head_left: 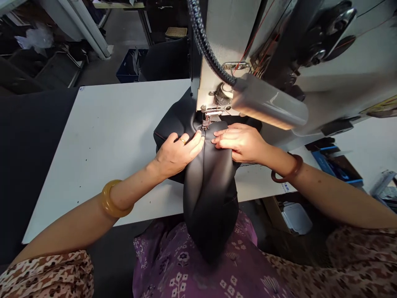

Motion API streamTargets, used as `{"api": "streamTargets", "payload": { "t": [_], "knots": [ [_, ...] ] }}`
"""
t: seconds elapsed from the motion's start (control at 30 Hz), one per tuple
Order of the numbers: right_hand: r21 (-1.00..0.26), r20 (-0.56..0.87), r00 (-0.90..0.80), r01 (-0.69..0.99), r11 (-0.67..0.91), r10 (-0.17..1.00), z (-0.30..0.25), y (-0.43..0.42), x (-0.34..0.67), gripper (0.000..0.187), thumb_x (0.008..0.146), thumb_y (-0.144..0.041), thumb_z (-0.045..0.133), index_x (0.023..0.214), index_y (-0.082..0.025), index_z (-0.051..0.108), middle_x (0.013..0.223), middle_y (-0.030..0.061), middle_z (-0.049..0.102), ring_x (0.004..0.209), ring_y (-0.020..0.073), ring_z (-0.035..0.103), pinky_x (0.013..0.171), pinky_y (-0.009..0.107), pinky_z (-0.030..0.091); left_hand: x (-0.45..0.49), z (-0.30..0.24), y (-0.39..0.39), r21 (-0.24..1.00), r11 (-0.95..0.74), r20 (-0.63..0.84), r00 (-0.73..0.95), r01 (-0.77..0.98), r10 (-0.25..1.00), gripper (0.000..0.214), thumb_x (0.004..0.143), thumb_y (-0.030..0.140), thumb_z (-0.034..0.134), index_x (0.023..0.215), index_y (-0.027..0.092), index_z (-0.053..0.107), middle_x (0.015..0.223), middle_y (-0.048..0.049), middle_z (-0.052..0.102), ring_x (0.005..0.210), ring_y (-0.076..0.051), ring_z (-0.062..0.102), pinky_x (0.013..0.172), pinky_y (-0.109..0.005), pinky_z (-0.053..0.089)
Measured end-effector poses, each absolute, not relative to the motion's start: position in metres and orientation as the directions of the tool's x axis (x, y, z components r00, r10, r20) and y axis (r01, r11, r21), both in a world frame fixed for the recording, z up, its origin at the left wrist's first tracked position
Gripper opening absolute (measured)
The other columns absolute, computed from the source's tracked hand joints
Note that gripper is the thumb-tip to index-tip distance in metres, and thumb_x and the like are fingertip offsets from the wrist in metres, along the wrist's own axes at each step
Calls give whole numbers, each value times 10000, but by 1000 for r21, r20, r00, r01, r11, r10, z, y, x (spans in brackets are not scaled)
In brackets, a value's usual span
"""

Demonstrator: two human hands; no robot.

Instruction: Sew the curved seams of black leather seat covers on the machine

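A person's left hand (177, 154) rests its fingertips on black material (214, 178) just near-left of the presser foot (205, 123) of a sewing machine (218, 37); the right hand (243, 142) lies near-right of the foot. Whether either pinches, one cannot tell. The material runs beneath the foot, draping nearward over a purple garment (198, 275).
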State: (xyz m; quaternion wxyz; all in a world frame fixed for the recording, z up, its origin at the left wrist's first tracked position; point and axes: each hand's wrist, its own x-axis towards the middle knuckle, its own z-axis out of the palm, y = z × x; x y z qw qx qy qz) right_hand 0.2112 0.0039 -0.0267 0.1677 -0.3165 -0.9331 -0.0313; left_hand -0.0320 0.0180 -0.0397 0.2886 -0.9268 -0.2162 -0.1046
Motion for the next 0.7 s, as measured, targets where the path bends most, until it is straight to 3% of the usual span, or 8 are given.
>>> {"api": "streamTargets", "payload": {
  "t": [0.13, 0.3, 0.7],
  "knots": [
    [-82, 291, -740, 612, 786, 606, -26, 6, 211, 371, 659, -60, 447, 895, -220, 683, 1009, -10, 711, 1075, 187, 613, 914, 374, 474, -32, -37, 19, -456, -766, 300, 889, 453, 347, 397, 860, 99, 375, 1186, 178, 586, 1272, -76, 589, 804, -198, 584, 567, -343, 335],
    [-140, 355, -716, 595, 791, 601, -29, 14, 214, 308, 701, -63, 472, 855, -216, 690, 954, -12, 721, 1043, 191, 628, 879, 357, 507, -33, -34, 20, -485, -748, 316, 888, 454, 334, 412, 845, 82, 378, 1186, 199, 578, 1262, -60, 597, 792, -192, 590, 592, -343, 340],
    [-315, 301, -659, 613, 724, 689, -24, 27, 215, 177, 819, -190, 501, 812, -207, 677, 980, 29, 709, 1047, 213, 623, 893, 377, 525, -33, -28, 30, -471, -713, 275, 854, 520, 442, 431, 830, 186, 436, 1248, 257, 512, 1296, -55, 565, 768, -196, 598, 666, -351, 396]
  ]
}}
